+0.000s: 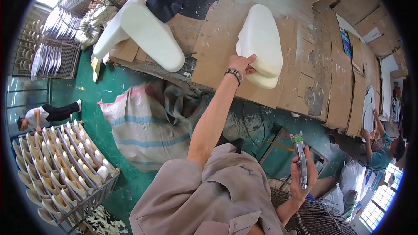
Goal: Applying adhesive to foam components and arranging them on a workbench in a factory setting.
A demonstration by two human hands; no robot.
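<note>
Cardboard (215, 56) underlies the white moulded piece (263, 35), pinched near one end by the left hand (240, 64), probably for steadiness, while the right hand (310, 172) grips a metallic tool (301, 156).

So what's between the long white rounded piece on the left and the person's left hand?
In the head view: flat brown cardboard and some grimy grey tabletop, between the white piece and left hand.

Single head-worn fisheye view from above; downward-facing; near the cardboard-covered bench (213, 48)

Left hand (241, 64) on 1 smooth white piece (262, 35) (grey tool (301, 162) in right hand (310, 172))
</note>
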